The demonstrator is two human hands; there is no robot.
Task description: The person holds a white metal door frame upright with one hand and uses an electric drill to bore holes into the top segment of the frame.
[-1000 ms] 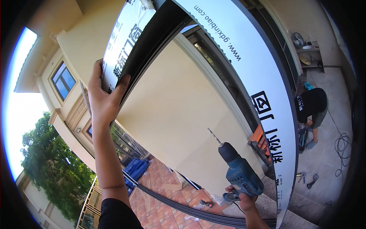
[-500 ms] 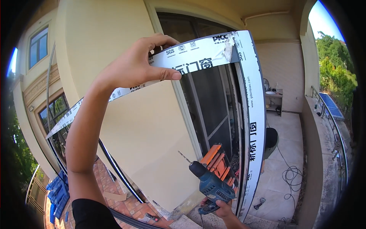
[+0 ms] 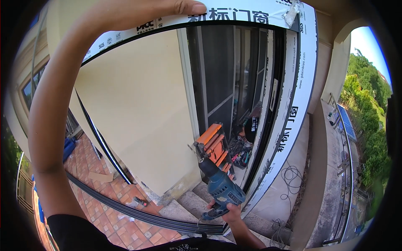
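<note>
My left hand (image 3: 150, 10) grips the top member of a large frame (image 3: 247, 12), covered in white printed protective film and edged in black, with its thumb along the face. My left forearm runs up the left of the view. My right hand (image 3: 230, 211) is wrapped round the handle of a blue-and-black power drill (image 3: 222, 186), low in the middle. The drill's thin bit points up and to the left, inside the frame's opening. The frame's side member (image 3: 303, 75) runs down to the right of the drill, and a dark lower track crosses behind it.
An orange folding ladder (image 3: 209, 134) leans by a dark screen door (image 3: 213, 71). Part of a co-worker's black shirt (image 3: 252, 129) shows behind it. A beige wall (image 3: 138, 104), red tiles (image 3: 104, 209), stone steps (image 3: 188, 207), coiled cables (image 3: 289, 184) and a metal railing (image 3: 347, 175) surround the frame.
The view has swung round and levelled, so the frame's top member now crosses the top edge. Both hands keep their hold; the drill sits lower-centre, left of the frame's side member.
</note>
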